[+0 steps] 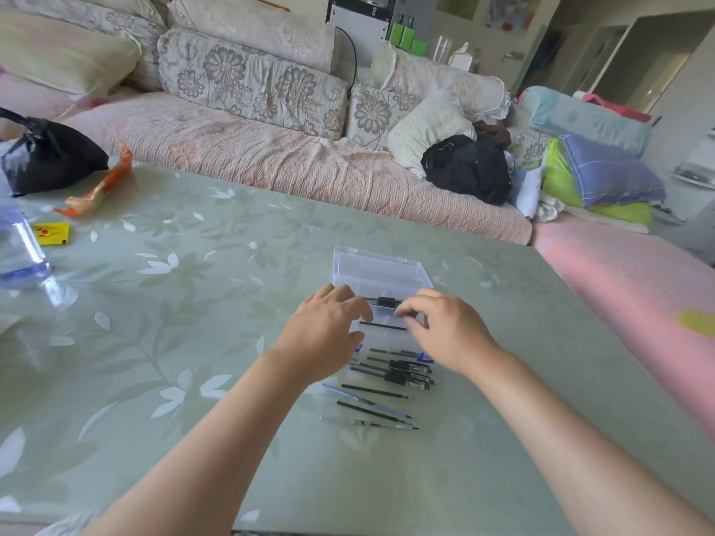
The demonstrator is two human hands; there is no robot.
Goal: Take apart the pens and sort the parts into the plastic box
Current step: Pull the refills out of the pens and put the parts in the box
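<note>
A clear plastic box lies open at the middle of the green table, its lid tipped back. Both hands hover over its base. My left hand and my right hand pinch the two ends of a black-grip pen held level between them. Below it, a thin black refill lies inside the box. Several whole pens sit side by side at the box's near edge. Closer to me, loose refills and a clear barrel lie on the table.
At the table's far left are a black bag, an orange wrapper, a yellow packet and a clear bottle. A sofa with cushions runs along the far edge of the table.
</note>
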